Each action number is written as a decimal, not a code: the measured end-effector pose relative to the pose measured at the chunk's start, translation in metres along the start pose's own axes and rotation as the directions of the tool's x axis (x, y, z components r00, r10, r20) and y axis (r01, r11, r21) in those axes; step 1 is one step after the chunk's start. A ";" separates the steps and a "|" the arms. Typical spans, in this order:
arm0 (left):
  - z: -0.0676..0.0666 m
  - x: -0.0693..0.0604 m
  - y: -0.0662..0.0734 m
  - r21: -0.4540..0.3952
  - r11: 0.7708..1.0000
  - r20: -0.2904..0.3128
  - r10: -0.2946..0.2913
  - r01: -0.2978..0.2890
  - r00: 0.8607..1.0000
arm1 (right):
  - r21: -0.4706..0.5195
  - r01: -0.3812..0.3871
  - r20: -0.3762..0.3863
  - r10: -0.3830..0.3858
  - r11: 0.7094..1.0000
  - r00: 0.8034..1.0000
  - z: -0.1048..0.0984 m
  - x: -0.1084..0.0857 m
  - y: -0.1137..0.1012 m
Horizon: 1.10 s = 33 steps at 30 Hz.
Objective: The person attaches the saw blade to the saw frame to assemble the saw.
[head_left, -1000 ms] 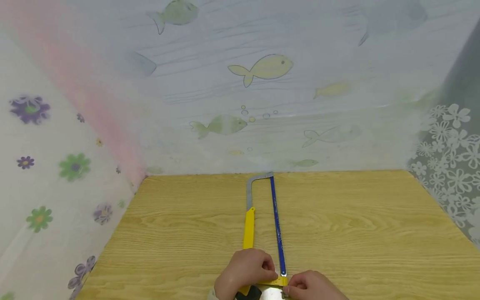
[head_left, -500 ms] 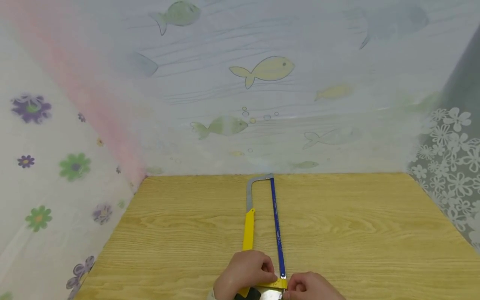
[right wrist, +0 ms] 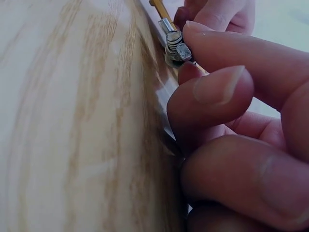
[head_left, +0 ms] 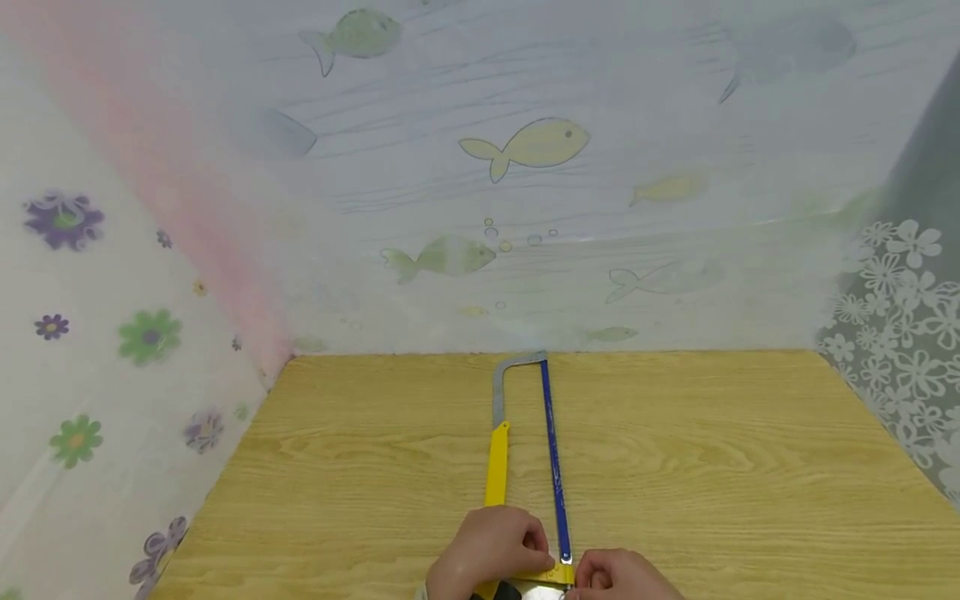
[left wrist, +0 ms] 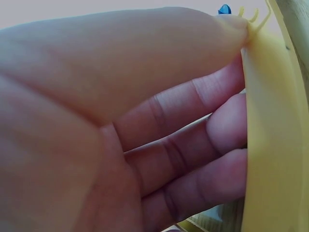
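Evidently the work in hand is at the near end of a hacksaw (head_left: 498,465), which lies flat on the wood-grain table (head_left: 712,467), running from just below the centre of the head view down to its bottom edge. Its far corner sits close to the fish-patterned sheet (head_left: 536,287) that fills the upper part. The blue blade (head_left: 555,458) forms the saw's right side and meets the yellow end piece (head_left: 558,574) at the lower middle.

There the left hand (head_left: 495,542) pinches the yellow metal between thumb and bent fingers, presumably to steady it. At the bottom edge, just right of it, the right hand (head_left: 622,574) has its fingers curled, and its fingertips pinch a small metal bolt (right wrist: 176,46), seen at the upper middle of the right wrist view.

This looks like the step of setting the blade's tension; whether the bolt is being tightened or loosened cannot be told. The next move seems to call for small finger turns on the bolt while the left hand holds the end piece firm and the blade lies straight.
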State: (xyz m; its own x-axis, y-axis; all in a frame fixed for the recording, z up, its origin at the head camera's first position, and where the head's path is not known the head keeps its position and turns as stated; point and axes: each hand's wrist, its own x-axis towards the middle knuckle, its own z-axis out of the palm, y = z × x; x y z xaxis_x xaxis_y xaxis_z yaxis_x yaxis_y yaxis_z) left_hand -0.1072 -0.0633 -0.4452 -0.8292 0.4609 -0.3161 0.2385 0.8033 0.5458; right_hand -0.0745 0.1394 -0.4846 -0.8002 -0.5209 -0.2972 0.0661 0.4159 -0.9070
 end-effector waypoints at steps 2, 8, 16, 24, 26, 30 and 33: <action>0.000 0.000 0.000 0.006 1.000 -0.003 0.005 -0.005 1.000 | -0.003 -0.007 -0.004 0.007 1.000 1.000 0.000 0.000 0.000; -0.001 0.000 0.001 0.010 1.000 0.003 0.014 -0.014 1.000 | -0.017 -0.020 -0.004 0.020 1.000 1.000 0.000 0.001 0.001; 0.000 0.001 -0.001 0.000 1.000 0.014 0.000 0.000 1.000 | -0.040 -0.039 -0.001 0.039 0.998 0.999 0.000 0.001 0.002; 0.002 0.001 -0.002 -0.006 1.000 -0.001 0.012 -0.012 1.000 | -0.045 -0.093 0.014 0.093 0.995 0.996 -0.001 0.001 0.000; 0.002 0.001 -0.002 -0.010 1.000 0.001 0.010 -0.010 1.000 | -0.039 -0.094 0.024 0.095 0.995 0.995 -0.002 0.001 0.000; 0.002 0.002 -0.002 -0.008 1.000 0.003 0.004 -0.004 1.000 | -0.030 -0.091 0.051 0.092 0.995 0.994 -0.003 0.003 0.003; 0.001 0.002 -0.002 -0.005 1.000 0.000 0.005 -0.005 1.000 | -0.039 -0.078 0.061 0.080 0.996 0.995 -0.004 0.005 0.005</action>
State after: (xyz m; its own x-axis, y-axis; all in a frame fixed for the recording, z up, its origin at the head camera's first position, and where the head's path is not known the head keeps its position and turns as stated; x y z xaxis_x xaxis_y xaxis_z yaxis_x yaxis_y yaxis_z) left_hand -0.1084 -0.0638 -0.4480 -0.8280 0.4647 -0.3137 0.2397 0.7993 0.5511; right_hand -0.0804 0.1419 -0.4891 -0.7546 -0.5304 -0.3863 0.1050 0.4835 -0.8690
